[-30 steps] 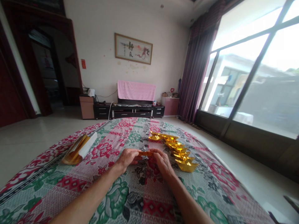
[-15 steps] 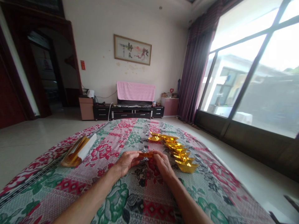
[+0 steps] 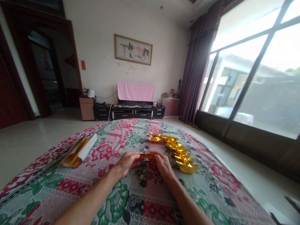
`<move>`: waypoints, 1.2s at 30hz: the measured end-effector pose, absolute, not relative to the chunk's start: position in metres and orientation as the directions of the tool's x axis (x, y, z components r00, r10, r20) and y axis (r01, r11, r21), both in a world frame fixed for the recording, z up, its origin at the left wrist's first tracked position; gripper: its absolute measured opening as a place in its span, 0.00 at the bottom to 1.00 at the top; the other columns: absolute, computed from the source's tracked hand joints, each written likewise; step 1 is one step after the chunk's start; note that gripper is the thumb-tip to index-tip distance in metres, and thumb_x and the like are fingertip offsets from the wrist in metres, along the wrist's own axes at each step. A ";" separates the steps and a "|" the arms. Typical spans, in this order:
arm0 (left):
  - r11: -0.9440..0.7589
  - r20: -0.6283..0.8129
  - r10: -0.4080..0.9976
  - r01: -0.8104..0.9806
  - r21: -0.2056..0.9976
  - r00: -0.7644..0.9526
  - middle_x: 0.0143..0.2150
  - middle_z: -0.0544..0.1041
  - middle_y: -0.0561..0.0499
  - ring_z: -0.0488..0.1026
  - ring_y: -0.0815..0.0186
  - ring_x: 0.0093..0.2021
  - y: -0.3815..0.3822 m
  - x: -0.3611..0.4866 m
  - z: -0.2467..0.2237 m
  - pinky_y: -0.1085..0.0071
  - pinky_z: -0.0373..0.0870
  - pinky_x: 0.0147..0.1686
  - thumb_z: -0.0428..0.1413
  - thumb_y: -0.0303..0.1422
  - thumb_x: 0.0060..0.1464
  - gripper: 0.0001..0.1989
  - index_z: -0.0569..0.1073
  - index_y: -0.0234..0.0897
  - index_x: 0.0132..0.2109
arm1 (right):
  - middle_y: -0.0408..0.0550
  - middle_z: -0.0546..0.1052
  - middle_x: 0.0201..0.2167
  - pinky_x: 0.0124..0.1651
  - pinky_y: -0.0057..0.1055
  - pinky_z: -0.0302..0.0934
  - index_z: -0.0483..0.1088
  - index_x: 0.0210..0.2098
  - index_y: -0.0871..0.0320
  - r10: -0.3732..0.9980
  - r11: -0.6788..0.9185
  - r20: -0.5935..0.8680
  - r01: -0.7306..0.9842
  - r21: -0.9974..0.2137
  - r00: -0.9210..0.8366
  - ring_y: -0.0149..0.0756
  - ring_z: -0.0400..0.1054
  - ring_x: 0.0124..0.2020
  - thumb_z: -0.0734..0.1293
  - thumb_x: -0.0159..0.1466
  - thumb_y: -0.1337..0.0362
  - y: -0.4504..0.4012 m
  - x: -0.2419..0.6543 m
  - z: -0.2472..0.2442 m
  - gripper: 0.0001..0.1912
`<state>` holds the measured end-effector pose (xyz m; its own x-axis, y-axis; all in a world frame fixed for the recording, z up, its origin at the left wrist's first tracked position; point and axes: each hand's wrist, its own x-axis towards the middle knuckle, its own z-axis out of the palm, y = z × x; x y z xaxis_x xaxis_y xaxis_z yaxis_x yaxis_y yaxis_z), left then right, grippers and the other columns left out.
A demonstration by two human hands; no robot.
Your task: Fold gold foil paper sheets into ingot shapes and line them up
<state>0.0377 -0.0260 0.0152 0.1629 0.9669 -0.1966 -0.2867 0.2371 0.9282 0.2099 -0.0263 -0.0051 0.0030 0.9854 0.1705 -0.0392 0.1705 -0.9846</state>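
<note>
A narrow folded strip of gold foil paper (image 3: 147, 156) is stretched level between my two hands, just above the flowered tablecloth. My left hand (image 3: 128, 162) pinches its left end between thumb and fingers. At the right end, my right hand (image 3: 162, 163) is closed on it the same way; the fingertips hide both ends. To the right of my right hand, several shiny gold paper ingots (image 3: 187, 167) stand in a slanting row that runs away from me.
On the left of the table (image 3: 105, 187) lies a curled stack of gold and white paper sheets (image 3: 79, 151). Beyond the table stands a black TV cabinet (image 3: 133, 113), with a pink cloth (image 3: 136, 91) over the television. Large windows are on the right.
</note>
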 end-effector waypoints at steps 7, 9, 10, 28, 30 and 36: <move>0.250 -0.205 0.963 -0.294 0.923 0.176 0.33 0.79 0.43 0.75 0.67 0.33 -0.026 0.037 0.015 0.79 0.70 0.26 0.54 0.23 0.46 0.10 0.75 0.27 0.38 | 0.46 0.74 0.24 0.26 0.27 0.60 0.72 0.36 0.63 0.983 0.185 0.185 -0.015 -0.983 -0.008 0.31 0.64 0.22 0.59 0.54 0.59 -0.024 0.212 -0.009 0.18; 0.249 -0.204 0.964 -0.301 0.920 0.173 0.33 0.79 0.42 0.75 0.66 0.33 -0.026 0.037 0.015 0.78 0.70 0.25 0.55 0.23 0.45 0.10 0.75 0.27 0.37 | 0.47 0.74 0.25 0.28 0.27 0.61 0.73 0.36 0.62 0.984 0.178 0.179 -0.019 -0.984 -0.008 0.32 0.65 0.23 0.59 0.54 0.59 -0.024 0.212 -0.009 0.18; 0.250 -0.205 0.964 -0.305 0.919 0.171 0.33 0.79 0.42 0.75 0.66 0.33 -0.026 0.037 0.016 0.78 0.70 0.25 0.55 0.23 0.45 0.10 0.75 0.27 0.37 | 0.47 0.74 0.25 0.28 0.28 0.61 0.73 0.36 0.62 0.984 0.177 0.177 -0.021 -0.984 -0.007 0.32 0.65 0.23 0.59 0.53 0.59 -0.024 0.212 -0.009 0.17; 0.261 -0.199 0.955 -0.304 0.916 0.220 0.33 0.79 0.43 0.75 0.69 0.30 -0.023 0.034 0.013 0.79 0.70 0.26 0.55 0.21 0.45 0.09 0.75 0.28 0.37 | 0.48 0.75 0.29 0.33 0.31 0.64 0.72 0.37 0.62 0.987 0.158 0.159 -0.056 -0.986 -0.027 0.36 0.68 0.28 0.60 0.53 0.59 -0.030 0.211 -0.002 0.18; 0.253 -0.184 0.953 -0.299 0.920 0.240 0.34 0.79 0.43 0.75 0.69 0.32 -0.023 0.033 0.011 0.79 0.70 0.27 0.56 0.23 0.45 0.09 0.76 0.29 0.37 | 0.48 0.75 0.29 0.33 0.30 0.64 0.72 0.38 0.63 0.987 0.156 0.157 -0.046 -0.987 -0.028 0.35 0.68 0.29 0.60 0.53 0.59 -0.030 0.212 -0.002 0.18; 0.232 -0.160 0.955 -0.289 0.929 0.251 0.37 0.79 0.43 0.75 0.66 0.36 -0.021 0.032 0.008 0.79 0.70 0.28 0.58 0.29 0.47 0.10 0.76 0.30 0.39 | 0.47 0.74 0.28 0.31 0.28 0.63 0.72 0.39 0.63 0.986 0.164 0.164 -0.009 -0.986 -0.029 0.34 0.67 0.27 0.58 0.52 0.60 -0.032 0.211 0.001 0.20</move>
